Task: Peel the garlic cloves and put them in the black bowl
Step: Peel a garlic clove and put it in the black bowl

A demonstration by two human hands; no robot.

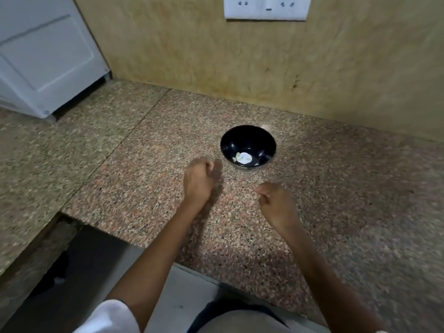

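Note:
The black bowl (248, 146) stands on the speckled granite counter (149, 179), near the back wall. Pale garlic pieces (243, 158) lie on its bottom. My left hand (198, 179) hovers just left of the bowl, fingers curled inward; whatever it may hold is hidden. My right hand (276, 203) sits lower, in front of the bowl, fingers curled with fingertips together. No clove shows in either hand. Both hands are motion-blurred.
A white appliance (45, 58) stands at the back left. A white wall socket (265, 7) is mounted above the bowl on the tan wall. The counter's front edge runs past my arms, with a dark gap at lower left.

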